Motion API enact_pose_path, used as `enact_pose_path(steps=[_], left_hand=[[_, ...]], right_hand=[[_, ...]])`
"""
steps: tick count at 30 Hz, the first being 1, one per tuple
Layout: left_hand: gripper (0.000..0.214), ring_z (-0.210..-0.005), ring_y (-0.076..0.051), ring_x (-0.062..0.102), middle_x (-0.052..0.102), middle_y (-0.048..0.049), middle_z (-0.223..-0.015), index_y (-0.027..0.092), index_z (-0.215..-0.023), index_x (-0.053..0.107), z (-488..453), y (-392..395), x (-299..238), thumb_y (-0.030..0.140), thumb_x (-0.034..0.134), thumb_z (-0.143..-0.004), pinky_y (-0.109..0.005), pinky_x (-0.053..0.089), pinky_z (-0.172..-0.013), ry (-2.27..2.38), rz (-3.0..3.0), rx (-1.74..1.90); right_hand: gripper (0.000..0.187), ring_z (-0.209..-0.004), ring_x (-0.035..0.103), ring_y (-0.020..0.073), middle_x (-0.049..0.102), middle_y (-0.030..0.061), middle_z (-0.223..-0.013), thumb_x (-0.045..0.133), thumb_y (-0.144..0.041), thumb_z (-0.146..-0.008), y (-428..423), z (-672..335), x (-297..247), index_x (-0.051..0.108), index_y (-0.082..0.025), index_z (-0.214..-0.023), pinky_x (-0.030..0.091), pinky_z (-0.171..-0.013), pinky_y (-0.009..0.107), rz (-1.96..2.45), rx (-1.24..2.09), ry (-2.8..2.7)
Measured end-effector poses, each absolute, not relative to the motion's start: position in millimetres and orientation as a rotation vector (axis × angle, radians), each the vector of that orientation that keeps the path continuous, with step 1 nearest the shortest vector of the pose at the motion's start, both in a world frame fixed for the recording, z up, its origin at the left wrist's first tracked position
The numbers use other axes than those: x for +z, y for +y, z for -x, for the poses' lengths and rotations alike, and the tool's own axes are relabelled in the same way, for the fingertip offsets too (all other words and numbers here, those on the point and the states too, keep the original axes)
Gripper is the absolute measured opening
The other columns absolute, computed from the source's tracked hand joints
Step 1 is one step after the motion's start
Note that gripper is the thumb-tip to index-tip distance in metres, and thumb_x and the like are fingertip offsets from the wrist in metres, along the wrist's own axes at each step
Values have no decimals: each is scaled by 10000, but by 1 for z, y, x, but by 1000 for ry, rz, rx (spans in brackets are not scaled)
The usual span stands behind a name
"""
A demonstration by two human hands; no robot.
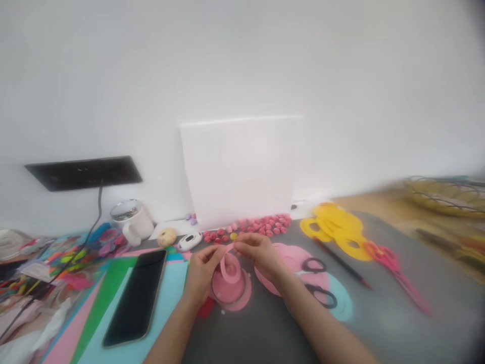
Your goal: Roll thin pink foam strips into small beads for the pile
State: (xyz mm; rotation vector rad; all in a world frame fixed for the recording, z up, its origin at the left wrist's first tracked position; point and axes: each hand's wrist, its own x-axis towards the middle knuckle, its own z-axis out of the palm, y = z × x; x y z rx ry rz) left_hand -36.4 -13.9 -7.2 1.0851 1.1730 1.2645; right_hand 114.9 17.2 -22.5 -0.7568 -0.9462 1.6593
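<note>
Both my hands meet over the grey mat (265,328) near the middle. My left hand (201,273) and my right hand (257,253) pinch the top end of a pink paper strip (228,265) that curls down in a loop. Below the loop lies a pink paper spiral disc (231,293). Several small rolled pink paper pieces (261,226) lie in a row just beyond my fingers, in front of a white card (238,167) leaning on the wall.
A black phone (138,296) lies on coloured paper sheets (109,298) at the left. Black-handled scissors (316,283) rest on pink and blue discs. Yellow paper rings (337,227), pink scissors (394,268), a pencil (341,263), a white mug (132,220) and a wire basket (443,194) stand around.
</note>
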Motion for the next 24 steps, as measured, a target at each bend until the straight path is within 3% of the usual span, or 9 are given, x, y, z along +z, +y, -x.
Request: enact_pose_path(steps=[6,12,16,24], left_hand=[[279,-549,-132,539,651,-47,-609,116,-715,709,37,-14,-8,392,666,-713,-224,422,-515,1114,-1133,1202],[298,-523,-125,529,643,-46,-582,107,-669,702,37,-13,-7,402,673,-705,-221,413,-486,1070,-999,1222],[315,-540,-142,556,638,-45,-559,110,-637,686,37,-13,-6,421,689,-682,-233,433,-504,1027,-920,1237],[320,-519,-130,535,650,-57,-599,112,-652,690,38,-13,-8,432,693,-675,-228,413,-470,1028,-953,1203]], right_hand=[[189,-571,550,103,625,-4,-606,797,-282,-563,16,-115,-19,670,-158,-628,456,-606,245,768,1610,-1006],[210,-650,591,122,669,31,-711,762,-337,-627,17,-115,-21,702,-148,-696,477,-685,278,731,1624,-991],[266,-709,632,145,702,53,-785,793,-320,-584,17,-115,-21,718,-151,-776,487,-747,297,752,1640,-935],[246,-675,634,137,699,39,-731,811,-278,-557,18,-115,-22,721,-150,-748,506,-731,285,799,1615,-886]])
